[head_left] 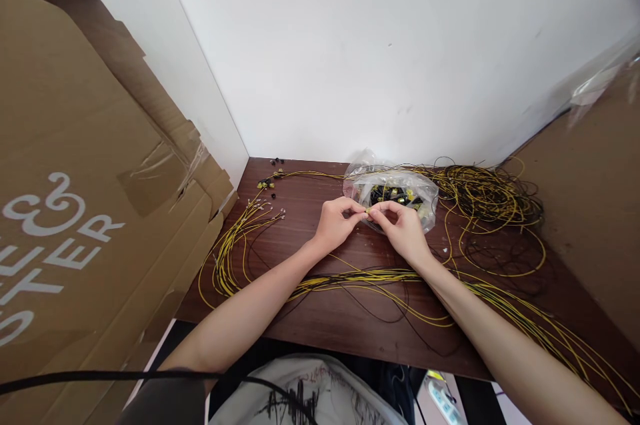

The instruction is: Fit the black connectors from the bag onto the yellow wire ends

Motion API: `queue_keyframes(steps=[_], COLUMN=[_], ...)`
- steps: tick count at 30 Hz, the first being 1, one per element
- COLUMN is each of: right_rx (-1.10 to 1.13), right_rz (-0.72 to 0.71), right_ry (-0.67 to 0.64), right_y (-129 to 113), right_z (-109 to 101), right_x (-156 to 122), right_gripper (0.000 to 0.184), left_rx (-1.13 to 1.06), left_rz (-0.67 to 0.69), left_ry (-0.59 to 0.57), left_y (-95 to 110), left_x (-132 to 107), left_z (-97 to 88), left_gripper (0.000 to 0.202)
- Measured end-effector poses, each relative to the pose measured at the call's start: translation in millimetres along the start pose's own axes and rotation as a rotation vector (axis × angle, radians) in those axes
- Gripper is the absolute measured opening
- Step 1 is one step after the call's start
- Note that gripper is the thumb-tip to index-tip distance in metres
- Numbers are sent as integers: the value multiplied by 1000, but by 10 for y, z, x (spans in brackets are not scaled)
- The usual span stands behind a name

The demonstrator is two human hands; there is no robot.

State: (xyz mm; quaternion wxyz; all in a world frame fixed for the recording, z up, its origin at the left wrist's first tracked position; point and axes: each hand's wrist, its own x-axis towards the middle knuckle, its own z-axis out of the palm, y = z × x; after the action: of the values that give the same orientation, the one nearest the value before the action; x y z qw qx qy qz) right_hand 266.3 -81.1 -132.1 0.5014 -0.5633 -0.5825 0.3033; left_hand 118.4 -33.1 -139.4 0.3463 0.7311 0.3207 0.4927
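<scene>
left hand (336,221): fingertips pinched together on a small yellow connector (369,211), grip clamped on its left end
right hand (403,228): thumb and forefinger closed on the same connector from the right, the two grips touching
connector place: held just above the table (320,318), between both grips, right in front of the plastic bag (393,188)
wire: too thin to tell whether one already runs into the connector
step well done (judgement): keep the connector steady in one grip, let the other do the fine work; hold it low over the table so a dropped part stays close; keep forearms off the wires (380,278) under the wrists, they could snag
bag: clear, open, lying just beyond the grips; holds a heap of small black and yellow parts
loose parts (273,179): a few black and yellow bits far left of the grips, outside any container
wire coil (487,195): tangled yellow and black, right of the bag
wire bundle (240,238): left of the left grip, ends fanned out
cardboard (75,211): big box wall far left
</scene>
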Motion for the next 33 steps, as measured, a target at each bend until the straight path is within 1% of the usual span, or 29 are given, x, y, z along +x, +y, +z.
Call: queue_keyframes(steps=[3,8,11,14,17,21,25,29,33], right_rx=[-23,-5,22,-13,-63,-59,-96,-129,-172], right_rz=[-2,-5,-14,-53,-86,-94,-103,-185,-267], right_ry=[7,2,-25,-33,-39,-53,-28,-62,-113], right_y=[-4,-17,-23,-28,-37,-51,-73,-85,-81], right_z=[0,-6,-17,-26,-27,-21,-31,-58,-67], right_x=[-3,-4,0,9,18,21,18,20,13], right_gripper=[25,25,26,25,24,23,22,19,20], left_rx=[40,26,43,91,105,80,70,45,5], left_rz=[27,48,92,140,107,74,67,36,20], left_ry=[6,-17,-28,-28,-27,-28,-31,-35,-57], left_y=[13,16,22,41,60,66,59,52,46], left_x=[-2,-1,-5,-14,-20,-16,-8,-7,-10], left_z=[-6,-19,-27,-27,-17,-7,-16,-21,-14], left_gripper=[4,6,8,10,3,21,23,25,28])
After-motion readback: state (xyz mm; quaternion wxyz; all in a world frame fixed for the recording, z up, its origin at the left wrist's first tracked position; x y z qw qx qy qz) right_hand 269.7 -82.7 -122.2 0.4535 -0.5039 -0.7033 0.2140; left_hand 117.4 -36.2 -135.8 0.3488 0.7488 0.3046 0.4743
